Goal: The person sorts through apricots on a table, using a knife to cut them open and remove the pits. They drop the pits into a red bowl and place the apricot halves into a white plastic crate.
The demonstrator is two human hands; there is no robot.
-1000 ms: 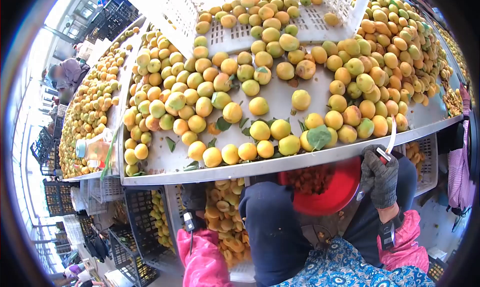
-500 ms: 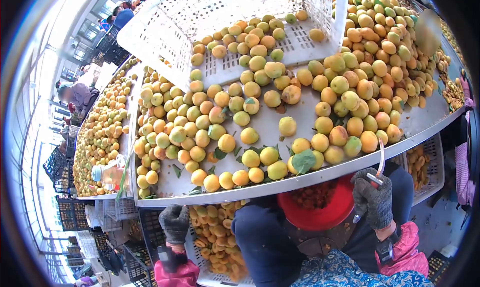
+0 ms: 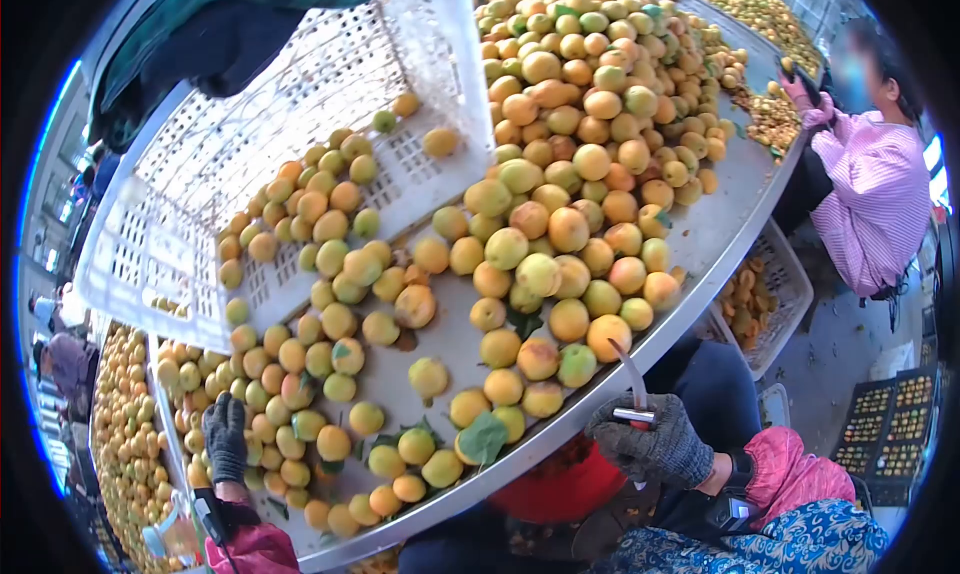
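Over the left part of the metal table, my left hand in a grey glove reaches onto the apricots, its fingers extended. No fruit shows in its grasp. My right hand, also gloved, is closed round a tool with a curved pale end, just outside the table's front edge. Apricots lie loose near the tool, with a green leaf among them. Below the edge, partly hidden, is a red basin.
A white perforated crate lies tipped on the table, spilling apricots. A co-worker in a pink striped shirt sits at the right. Dark fabric hangs at the upper left. A crate of halved fruit stands below the table's right side.
The view has turned to the right. My left hand has moved from below the table edge up onto the fruit, and its fingers have opened. My right hand still holds the tool.
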